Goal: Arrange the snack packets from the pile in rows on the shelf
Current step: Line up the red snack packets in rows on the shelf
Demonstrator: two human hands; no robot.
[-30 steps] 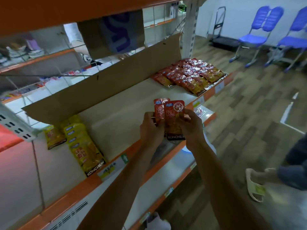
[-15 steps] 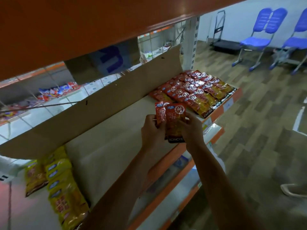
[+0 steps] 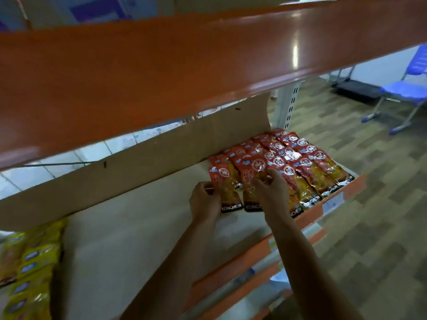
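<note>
Rows of red snack packets (image 3: 307, 162) lie at the right end of the pale shelf (image 3: 143, 227). My left hand (image 3: 204, 200) pinches the left edge of one red packet (image 3: 227, 189) at the left side of those rows. My right hand (image 3: 271, 190) rests on a second red packet (image 3: 250, 181) beside it, fingers curled over its middle. Both packets lie flat against the shelf, touching the arranged rows. Yellow snack packets (image 3: 27, 269) sit in a column at the shelf's left end.
An orange upper shelf (image 3: 161, 72) overhangs close above. A brown cardboard sheet (image 3: 129, 167) stands along the back of the shelf. Orange lower shelf edges (image 3: 242, 262) run below. Blue chairs (image 3: 406, 88) and a wood-pattern floor lie to the right.
Both hands have carried the two red packets from the shelf's front edge rightward and inward to the left side of the red rows. The camera has dipped lower under the upper shelf.
</note>
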